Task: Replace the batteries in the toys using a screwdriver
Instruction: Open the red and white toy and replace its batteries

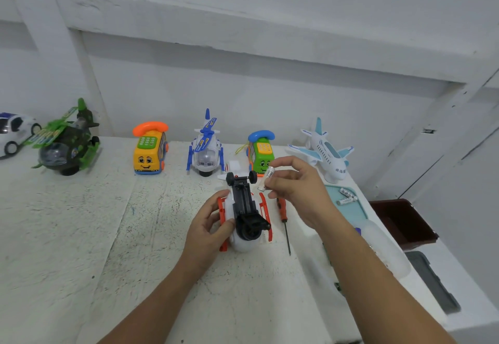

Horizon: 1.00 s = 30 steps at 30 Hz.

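Head view: left hand (208, 225) curled round the upturned white helicopter (244, 203) mid-table, orange skids and black underside up. Screwdriver (282, 210) lies just right of it. Right hand (297, 189) pinches a white battery (267, 179) over the toy's far end. Risk: the light fingertip pinch may drop it, or it may go in with polarity reversed. Spare batteries (347, 196) lie on the teal tray (351, 211), far right.

White helicopter (244, 216), orange skids, black underside; right of it, white battery (267, 179), orange-handled screwdriver (282, 212), teal tray (351, 214); behind it, blue-and-white copter (205, 152), green phone (261, 156) with blue handset, yellow phone (149, 154) with orange handset; under it, white table (108, 235) speckled black.
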Motion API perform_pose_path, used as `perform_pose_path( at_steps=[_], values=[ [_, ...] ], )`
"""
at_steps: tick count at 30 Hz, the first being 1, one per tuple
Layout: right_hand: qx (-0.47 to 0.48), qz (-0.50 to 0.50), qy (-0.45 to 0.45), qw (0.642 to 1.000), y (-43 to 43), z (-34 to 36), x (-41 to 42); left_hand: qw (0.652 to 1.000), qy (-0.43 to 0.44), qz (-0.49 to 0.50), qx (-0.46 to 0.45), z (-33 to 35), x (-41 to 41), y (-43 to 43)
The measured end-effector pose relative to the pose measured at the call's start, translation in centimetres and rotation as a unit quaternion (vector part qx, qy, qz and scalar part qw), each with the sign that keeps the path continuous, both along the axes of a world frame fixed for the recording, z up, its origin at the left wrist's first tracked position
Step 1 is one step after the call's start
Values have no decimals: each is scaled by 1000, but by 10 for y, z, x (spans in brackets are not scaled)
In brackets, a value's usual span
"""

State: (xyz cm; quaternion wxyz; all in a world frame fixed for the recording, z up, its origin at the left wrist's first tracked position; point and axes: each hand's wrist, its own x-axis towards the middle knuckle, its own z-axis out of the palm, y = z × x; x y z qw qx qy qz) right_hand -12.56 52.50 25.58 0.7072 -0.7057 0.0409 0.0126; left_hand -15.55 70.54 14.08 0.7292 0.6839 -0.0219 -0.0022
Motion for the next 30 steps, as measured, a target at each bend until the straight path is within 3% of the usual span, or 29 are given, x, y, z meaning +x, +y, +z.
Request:
perform_pose_path(
  at_steps=[6,14,26,30],
  values=[
    [-196,18,-59,979,19,-13,-4,1000,-10,1,-4,1,-2,-1],
    [-416,81,-172,889,29,-22,-1,1000,-13,-1,-11,2,-2,0],
    [-468,142,-215,845,19,-30,4,1000,-14,2,-8,-2,0,0],
    [-505,169,-238,813,16,-31,3,1000,-17,0,-15,-3,1,1]
  ],
)
